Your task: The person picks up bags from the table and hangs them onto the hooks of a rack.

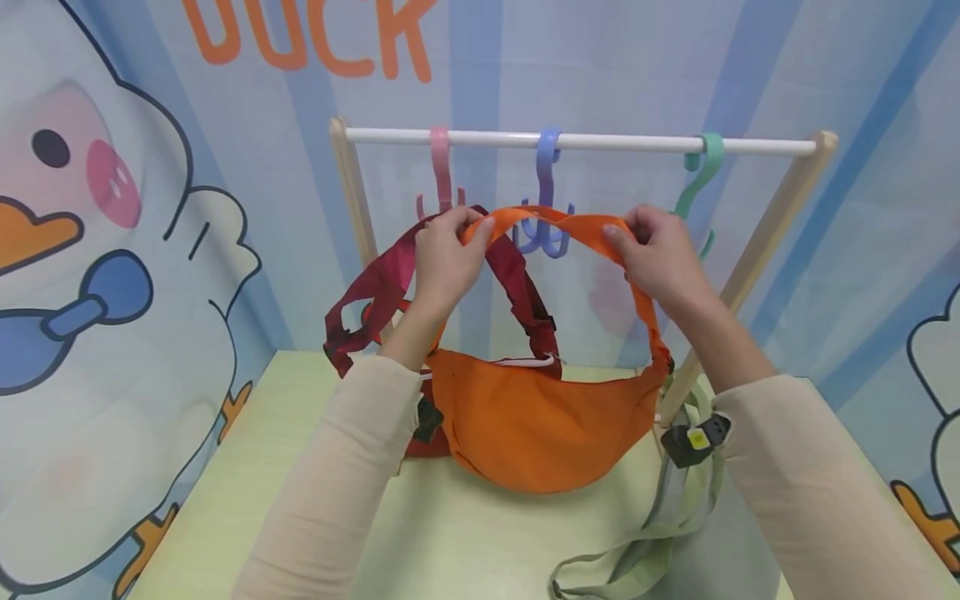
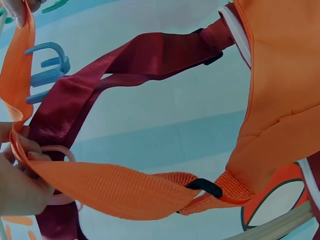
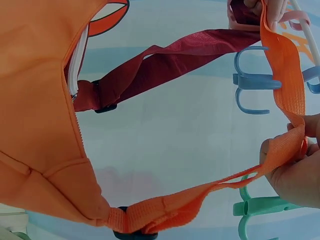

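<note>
Here, the left hand [image 1: 450, 254] and right hand [image 1: 663, 254] pinch the strap [image 1: 596, 229] of an orange fanny pack [image 1: 542, 425]. Behind, a maroon bag [image 1: 527, 297] hangs from a pink hook [image 1: 441, 167].

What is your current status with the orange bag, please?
Left hand and right hand both gripping the orange strap. Orange bag hanging below it. Possible snag: maroon strap behind, close to the left hand.
</note>
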Tool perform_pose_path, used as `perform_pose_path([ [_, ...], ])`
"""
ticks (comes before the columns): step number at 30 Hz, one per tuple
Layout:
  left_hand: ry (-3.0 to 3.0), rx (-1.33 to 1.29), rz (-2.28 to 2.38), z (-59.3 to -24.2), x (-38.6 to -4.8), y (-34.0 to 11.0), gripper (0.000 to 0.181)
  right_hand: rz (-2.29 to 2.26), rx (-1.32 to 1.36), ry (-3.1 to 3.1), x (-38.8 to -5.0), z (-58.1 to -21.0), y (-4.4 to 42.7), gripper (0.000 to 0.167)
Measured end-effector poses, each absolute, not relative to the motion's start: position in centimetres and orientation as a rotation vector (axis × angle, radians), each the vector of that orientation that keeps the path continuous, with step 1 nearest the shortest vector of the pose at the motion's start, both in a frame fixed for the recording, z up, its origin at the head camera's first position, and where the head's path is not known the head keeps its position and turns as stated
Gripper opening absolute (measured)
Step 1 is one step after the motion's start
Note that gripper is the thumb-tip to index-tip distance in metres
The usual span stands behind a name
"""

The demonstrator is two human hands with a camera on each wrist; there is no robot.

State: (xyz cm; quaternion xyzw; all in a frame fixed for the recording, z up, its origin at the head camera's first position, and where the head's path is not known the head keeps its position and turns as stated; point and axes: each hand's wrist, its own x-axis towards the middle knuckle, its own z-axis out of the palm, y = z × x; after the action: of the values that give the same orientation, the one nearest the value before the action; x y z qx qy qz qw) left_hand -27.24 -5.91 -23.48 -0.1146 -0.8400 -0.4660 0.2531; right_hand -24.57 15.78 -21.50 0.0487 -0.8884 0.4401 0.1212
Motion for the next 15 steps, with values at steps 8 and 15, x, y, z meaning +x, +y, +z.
perform_pose_path([
  [8,-2.263,-0.417,-1.362,-24.8,-27.1,-6.2,0.020,1.382,0.180,-2.548,-24.6,-22.1,16.4,0.031],
  [15,-2.199,-0.602,-1.452,-25.4,-27.0,-6.4,0.017,1.458,0.159,-2.513,-24.6,-22.5,17.0,0.032],
])
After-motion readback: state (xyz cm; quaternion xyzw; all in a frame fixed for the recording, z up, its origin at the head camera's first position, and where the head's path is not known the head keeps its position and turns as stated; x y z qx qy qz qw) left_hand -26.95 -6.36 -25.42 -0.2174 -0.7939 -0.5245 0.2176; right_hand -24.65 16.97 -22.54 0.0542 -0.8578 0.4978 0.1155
